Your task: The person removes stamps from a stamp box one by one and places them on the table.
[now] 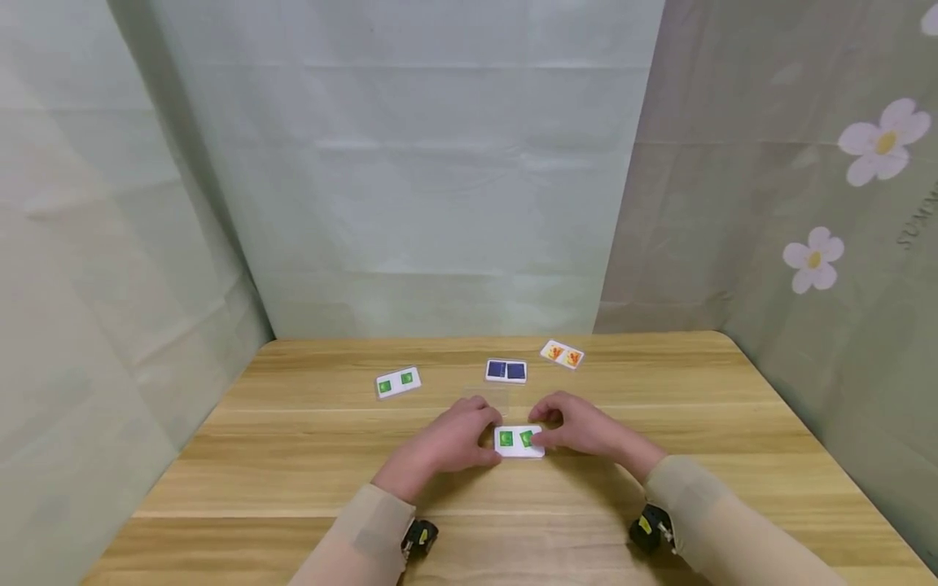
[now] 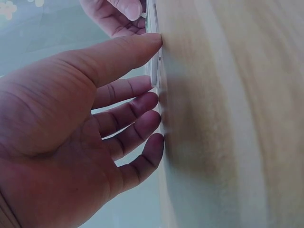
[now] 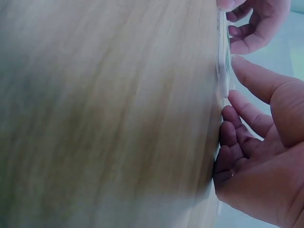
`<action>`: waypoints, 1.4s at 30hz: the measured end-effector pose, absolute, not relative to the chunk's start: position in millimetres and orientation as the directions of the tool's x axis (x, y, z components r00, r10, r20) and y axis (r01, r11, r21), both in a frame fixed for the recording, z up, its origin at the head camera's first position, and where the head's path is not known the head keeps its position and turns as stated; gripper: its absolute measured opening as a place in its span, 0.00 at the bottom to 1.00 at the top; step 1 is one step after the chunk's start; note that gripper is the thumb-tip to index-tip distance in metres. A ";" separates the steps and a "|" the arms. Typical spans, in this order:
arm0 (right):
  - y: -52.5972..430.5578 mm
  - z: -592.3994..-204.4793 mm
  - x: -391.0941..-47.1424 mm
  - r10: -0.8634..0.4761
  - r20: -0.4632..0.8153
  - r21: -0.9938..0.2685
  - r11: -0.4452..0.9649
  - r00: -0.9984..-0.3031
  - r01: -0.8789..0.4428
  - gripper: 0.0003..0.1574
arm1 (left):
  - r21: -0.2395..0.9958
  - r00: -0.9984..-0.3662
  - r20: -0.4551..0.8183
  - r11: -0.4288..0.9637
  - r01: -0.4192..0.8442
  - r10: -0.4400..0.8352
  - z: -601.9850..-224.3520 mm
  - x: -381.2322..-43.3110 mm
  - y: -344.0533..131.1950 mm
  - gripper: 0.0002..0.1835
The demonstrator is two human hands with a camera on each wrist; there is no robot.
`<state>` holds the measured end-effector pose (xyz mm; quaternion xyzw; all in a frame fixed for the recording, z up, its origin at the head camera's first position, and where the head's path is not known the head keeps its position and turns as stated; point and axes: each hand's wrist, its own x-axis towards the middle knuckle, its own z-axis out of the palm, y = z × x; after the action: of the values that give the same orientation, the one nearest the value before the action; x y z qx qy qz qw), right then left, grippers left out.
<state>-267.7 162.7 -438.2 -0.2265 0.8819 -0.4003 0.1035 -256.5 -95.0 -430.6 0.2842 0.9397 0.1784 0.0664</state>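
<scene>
Looking at the lower middle of the frame, we find the card (image 1: 516, 442) on the counter (image 1: 278, 480) between two hands. The left hand (image 1: 454, 435) pinches its left end, thumb at the near corner. The right hand (image 1: 586, 427) has its thumb over the right square (image 1: 527, 439), fingers bent; we cannot tell whether it pinches anything.

That square sits tilted, and we judge a sideways drag of the thumb could skew it further. Should the left grip loosen, a push might slide the card. Just beyond the left fingertips, the clear sheet (image 1: 493, 399) is faint enough that we could knock it unseen.

Under everything we see streaked wood grain. Farther up lie the green card (image 1: 396, 382), blue card (image 1: 506, 371) and orange card (image 1: 562, 354). Pale cloth (image 1: 418, 163) hangs behind, with white flowers (image 1: 884, 142) at upper right.
</scene>
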 end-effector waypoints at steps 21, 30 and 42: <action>156.4 -441.4 -271.0 -0.476 0.006 -0.716 0.612 -0.880 -0.336 0.12 | 0.405 -0.833 -0.025 0.767 0.497 0.553 -430.7 -257.3 -97.8 0.27; 156.9 -441.9 -269.5 -0.471 0.011 -0.728 0.601 -0.882 -0.329 0.07 | 0.415 -0.830 -0.023 0.760 0.500 0.558 -432.0 -258.0 -99.2 0.27; 154.1 -440.6 -266.5 -0.379 -0.012 -0.767 0.597 -0.925 -0.235 0.03 | 0.434 -0.831 -0.024 0.755 0.492 0.556 -431.4 -257.5 -99.6 0.27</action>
<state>-266.5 154.1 -440.6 -0.1724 0.8893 -0.4145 0.0869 -257.5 -99.6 -431.4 0.2806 0.9336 0.2096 0.0759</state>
